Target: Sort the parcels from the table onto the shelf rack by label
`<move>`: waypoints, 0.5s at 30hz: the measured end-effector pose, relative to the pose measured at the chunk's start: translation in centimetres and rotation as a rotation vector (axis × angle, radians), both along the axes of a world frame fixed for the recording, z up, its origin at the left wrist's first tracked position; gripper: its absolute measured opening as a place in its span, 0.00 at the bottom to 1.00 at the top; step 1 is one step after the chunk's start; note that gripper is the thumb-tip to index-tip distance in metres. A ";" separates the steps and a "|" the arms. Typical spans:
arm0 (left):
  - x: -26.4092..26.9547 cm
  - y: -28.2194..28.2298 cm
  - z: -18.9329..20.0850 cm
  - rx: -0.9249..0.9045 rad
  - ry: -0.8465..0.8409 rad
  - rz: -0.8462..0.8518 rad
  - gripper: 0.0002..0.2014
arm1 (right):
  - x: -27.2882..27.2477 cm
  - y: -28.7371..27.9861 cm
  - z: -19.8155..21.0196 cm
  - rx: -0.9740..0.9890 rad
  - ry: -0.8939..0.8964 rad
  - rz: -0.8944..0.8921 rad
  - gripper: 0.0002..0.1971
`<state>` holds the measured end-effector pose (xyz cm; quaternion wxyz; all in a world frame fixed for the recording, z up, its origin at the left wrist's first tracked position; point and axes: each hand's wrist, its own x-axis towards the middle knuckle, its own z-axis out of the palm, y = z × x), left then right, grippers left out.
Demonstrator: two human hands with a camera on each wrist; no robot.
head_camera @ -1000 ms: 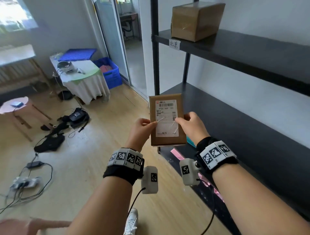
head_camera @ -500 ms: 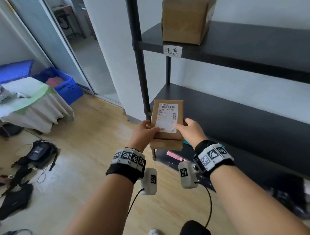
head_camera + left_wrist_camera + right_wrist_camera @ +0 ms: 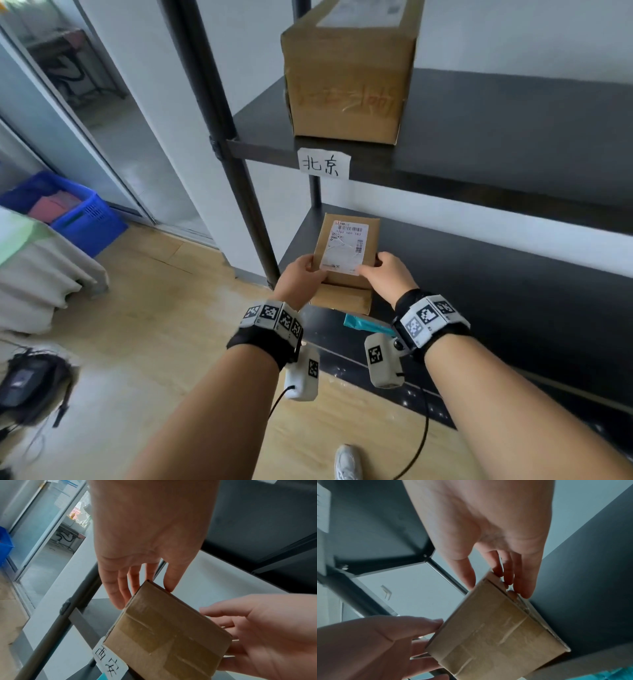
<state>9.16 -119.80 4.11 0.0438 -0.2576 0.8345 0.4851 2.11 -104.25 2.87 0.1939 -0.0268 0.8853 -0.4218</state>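
Both hands' fingers [image 3: 118, 588] clamped on the parcel [image 3: 347, 245], now farther (label up) over the middle shelf [image 3: 479, 274].

Rack's middle shelf [image 3: 513, 284] is lying bare from the small parcel [image 3: 347, 246] at its front left corner out toward the right edge and back wall. Upper shelf [image 3: 513, 137] is capping headroom overhead. Front left post [image 3: 236, 178] is standing just left of the left hand [image 3: 301, 275]. Large carton [image 3: 346, 72] is occupying the upper shelf's left end at the front edge; boards to its right are showing bare.
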 end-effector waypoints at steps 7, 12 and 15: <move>-4.7 -1.0 -1.4 -0.108 -0.024 -0.083 0.13 | -4.6 -1.2 -2.3 0.060 -0.012 -0.019 0.24; -5.3 -1.1 -1.2 -0.113 -0.038 -0.080 0.18 | -5.3 -1.6 -2.5 0.074 -0.016 -0.040 0.26; -5.3 -1.3 -1.6 -0.124 -0.038 -0.109 0.17 | -5.4 -1.8 -2.8 0.076 -0.017 -0.039 0.25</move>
